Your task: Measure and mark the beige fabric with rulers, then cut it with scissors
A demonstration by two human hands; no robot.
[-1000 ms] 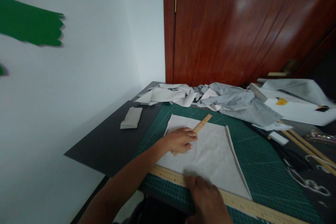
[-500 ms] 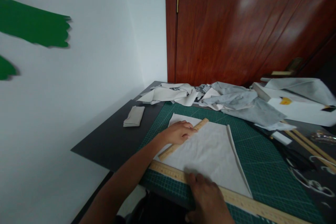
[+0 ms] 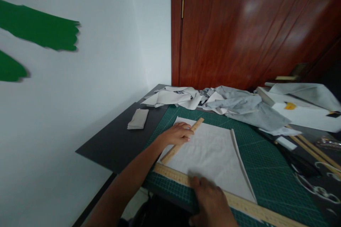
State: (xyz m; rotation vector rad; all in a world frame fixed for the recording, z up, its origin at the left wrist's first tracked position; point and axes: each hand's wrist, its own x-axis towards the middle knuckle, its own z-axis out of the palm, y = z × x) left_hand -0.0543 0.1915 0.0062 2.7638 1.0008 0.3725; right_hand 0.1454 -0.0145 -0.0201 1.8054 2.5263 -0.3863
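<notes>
Head view: the left hand (image 3: 179, 135) has its grip closed over a short, flat, tan wooden ruler (image 3: 170, 154), slanted across a white rectangular cloth (image 3: 213, 152) toward the near edge of the black tabletop (image 3: 119, 142). The right hand (image 3: 213, 202) rests on a long, flat, tan wooden ruler (image 3: 247, 208) along that edge; clamping cannot be told. Step, as judged: aligning rulers. Next move calls for steady pressure.
</notes>
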